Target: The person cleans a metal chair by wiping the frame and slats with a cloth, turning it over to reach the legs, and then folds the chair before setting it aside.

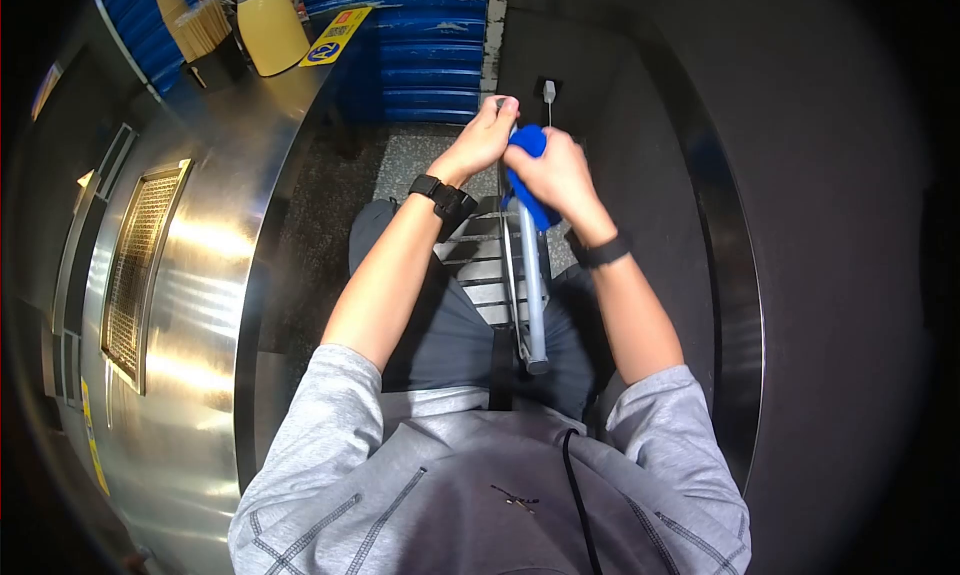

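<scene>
Left hand (487, 135) pinching the metal rod's (531, 275) top end, right hand (556, 172) just beside it, gripping a blue cloth (525, 190) around the rod.

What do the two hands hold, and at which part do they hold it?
The right hand presses a blue cloth around the upper part of a grey metal tool. The left hand pinches the tool's top end.

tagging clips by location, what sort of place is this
Probably a commercial kitchen or food stall. A long stainless steel counter with a mesh grille runs along one side, and a yellow jug and a bundle of wooden sticks stand at its far end before a blue corrugated shutter.
</scene>
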